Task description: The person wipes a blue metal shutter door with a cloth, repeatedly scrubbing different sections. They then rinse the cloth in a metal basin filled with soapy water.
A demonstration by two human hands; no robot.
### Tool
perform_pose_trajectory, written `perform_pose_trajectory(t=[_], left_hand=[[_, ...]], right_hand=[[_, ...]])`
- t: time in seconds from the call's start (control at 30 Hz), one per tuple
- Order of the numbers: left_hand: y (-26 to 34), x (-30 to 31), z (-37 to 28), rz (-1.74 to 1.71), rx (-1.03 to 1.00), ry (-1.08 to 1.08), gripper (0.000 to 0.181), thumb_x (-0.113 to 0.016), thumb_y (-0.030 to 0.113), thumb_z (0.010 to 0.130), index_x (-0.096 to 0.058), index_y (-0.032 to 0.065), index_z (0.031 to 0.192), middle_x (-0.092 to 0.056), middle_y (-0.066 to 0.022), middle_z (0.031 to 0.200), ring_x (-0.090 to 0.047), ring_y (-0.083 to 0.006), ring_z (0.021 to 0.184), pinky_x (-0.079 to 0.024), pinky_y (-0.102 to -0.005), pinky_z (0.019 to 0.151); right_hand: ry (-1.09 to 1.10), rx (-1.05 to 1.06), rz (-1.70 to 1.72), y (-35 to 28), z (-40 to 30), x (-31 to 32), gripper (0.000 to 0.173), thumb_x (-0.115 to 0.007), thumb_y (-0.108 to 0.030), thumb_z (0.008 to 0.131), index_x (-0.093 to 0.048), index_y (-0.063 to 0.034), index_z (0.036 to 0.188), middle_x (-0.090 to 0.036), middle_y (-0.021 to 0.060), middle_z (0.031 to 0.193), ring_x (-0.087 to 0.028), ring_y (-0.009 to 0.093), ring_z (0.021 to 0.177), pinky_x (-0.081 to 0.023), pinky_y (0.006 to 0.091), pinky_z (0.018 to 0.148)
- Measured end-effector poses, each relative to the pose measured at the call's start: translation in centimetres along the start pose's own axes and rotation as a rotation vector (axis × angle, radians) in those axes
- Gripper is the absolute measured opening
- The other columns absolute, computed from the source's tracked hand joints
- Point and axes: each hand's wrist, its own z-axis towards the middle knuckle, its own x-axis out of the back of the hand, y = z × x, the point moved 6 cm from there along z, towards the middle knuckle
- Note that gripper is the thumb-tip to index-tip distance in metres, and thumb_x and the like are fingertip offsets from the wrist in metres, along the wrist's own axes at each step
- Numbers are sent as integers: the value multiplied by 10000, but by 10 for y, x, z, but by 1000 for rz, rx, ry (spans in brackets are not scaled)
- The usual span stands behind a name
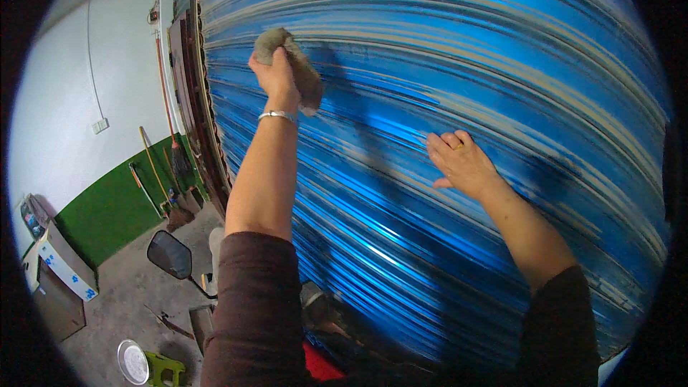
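Note:
A ribbed blue metal roller shutter fills most of the view, with dull dusty streaks along many of its slats. High on its left side, my left hand grips a folded grey-brown cloth against or very close to the surface. A bracelet circles that wrist. Further right and lower, my right hand holds nothing; its fingertips are at the shutter, the thumb apart from the fingers, and one finger wears a ring. Shadows of my arms fall across the slats.
A rear-view mirror on a stalk stands left of my left arm. Lower left are a green stool and a round metal basin. Brooms lean on the green-and-white wall, with a white box nearby.

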Motion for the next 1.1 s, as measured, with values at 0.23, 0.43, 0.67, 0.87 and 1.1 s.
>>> perform_pose_trajectory(t=[0.23,0.43,0.67,0.87,1.1], left_hand=[[-29,-5,53,200,188,109,789,-688,229,782,-241,89,1417,-427,-190,1347,-495,-351,1173,-436,-428,972],[-40,-37,56,-18,308,-62,835,-697,174,769,-190,147,1433,-407,-149,1354,-491,-316,1164,-488,-500,864],[-31,-75,14,257,68,-60,620,-734,216,733,-483,119,1291,-564,-155,1223,-587,-309,1062,-497,-428,867],[31,-120,-60,617,-269,-152,553,-738,329,685,-608,66,1154,-660,-201,1052,-625,-364,1000,-490,-397,870],[107,-181,-204,349,-457,-471,516,-736,208,690,-605,23,1155,-674,-189,1021,-659,-304,932,-511,-374,839]], right_hand=[[-36,5,31,4,-2,-1,659,-717,-480,686,-537,-74,1172,-425,71,1314,-418,237,1172,-329,376,1005],[48,17,-20,7,-7,-1,660,-712,-516,657,-553,-92,1137,-437,47,1233,-414,195,1104,-319,341,960],[60,12,-13,7,-5,4,603,-724,-498,666,-578,-102,1096,-456,22,1194,-427,173,1079,-320,314,939],[107,-6,-19,7,-7,5,598,-725,-490,680,-589,-106,1118,-475,26,1255,-432,171,1127,-321,313,954],[22,-7,132,3,5,2,688,-757,-463,665,-556,-91,1208,-480,56,1295,-441,204,1163,-348,350,970]])
